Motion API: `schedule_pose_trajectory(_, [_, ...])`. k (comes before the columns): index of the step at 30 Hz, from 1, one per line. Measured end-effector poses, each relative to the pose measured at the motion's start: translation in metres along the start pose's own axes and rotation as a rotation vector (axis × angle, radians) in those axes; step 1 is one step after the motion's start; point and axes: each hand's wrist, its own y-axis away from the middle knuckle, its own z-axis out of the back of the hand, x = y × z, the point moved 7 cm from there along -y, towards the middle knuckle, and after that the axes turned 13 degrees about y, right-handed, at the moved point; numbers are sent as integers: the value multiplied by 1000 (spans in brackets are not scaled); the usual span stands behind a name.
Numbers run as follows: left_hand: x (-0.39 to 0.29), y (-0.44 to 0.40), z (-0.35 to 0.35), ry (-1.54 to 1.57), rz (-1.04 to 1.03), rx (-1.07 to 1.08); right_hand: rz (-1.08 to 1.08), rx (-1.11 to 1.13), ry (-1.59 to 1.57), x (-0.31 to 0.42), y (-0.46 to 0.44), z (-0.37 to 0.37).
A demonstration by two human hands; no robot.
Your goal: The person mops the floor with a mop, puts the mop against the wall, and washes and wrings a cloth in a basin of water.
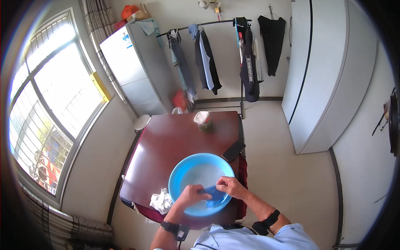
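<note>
A light blue basin [177, 171] with cloudy water in it stands on the dark red table near its front edge. Over the basin, my left hand [192, 195] is closed on the left end of a dark blue cloth [214, 193]. My right hand [231, 187] pinches the upper right part of the same cloth. Below the hands, a brighter blue part hangs down toward the water. White crumpled cloth [161, 201] lies just left of the basin.
A black phone [233, 150] lies right of the basin on the table [166, 137]. A lidded jar [203, 121] stands farther back. Behind are a clothes rack [208, 23], a grey fridge [146, 66] and a white wardrobe [325, 75]. A barred window is at left.
</note>
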Motion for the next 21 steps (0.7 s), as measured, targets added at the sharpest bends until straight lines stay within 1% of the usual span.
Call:
schedule_pose_trajectory(1, [8,0,-2,30,6,44,0,-24,-11,-3,-1,5])
schedule_pose_trajectory(4, [43,-6,1,218,79,115,-11,-132,229,-11,-2,15])
schedule_pose_trajectory(5, [53,-6,-1,296,118,137,76,-133,344,-4,-3,14])
schedule_pose_trajectory(7, [51,-8,-4,494,154,87,232,-151,582,18,-2,12])
schedule_pose_trajectory(8, [45,-9,-9,621,157,84,116,33,368,20,-3,3])
schedule_pose_trajectory(9, [43,-12,-12,749,162,82,111,35,355,25,-1,-3])
schedule_pose_trajectory(10, [48,-16,-15,774,163,81,107,39,340,27,-1,-12])
schedule_pose_trajectory(11, [46,-19,-18,758,140,102,106,43,324,28,-1,-20])
schedule_pose_trajectory(12, [42,-21,-20,743,112,124,38,56,333,21,-3,-26])
schedule_pose_trajectory(13, [37,-22,-19,731,82,144,49,22,331,17,-6,-28])
schedule_pose_trajectory(15, [27,-14,-9,707,109,191,56,-34,328,6,-3,-35])
schedule_pose_trajectory(18, [35,-8,6,629,124,266,-45,107,351,3,0,-51])
schedule_pose_trajectory(19, [39,-8,12,595,120,288,-72,120,327,-1,-1,-50])
schedule_pose_trajectory(21, [44,-7,29,620,100,246,-130,140,266,-12,2,-50])
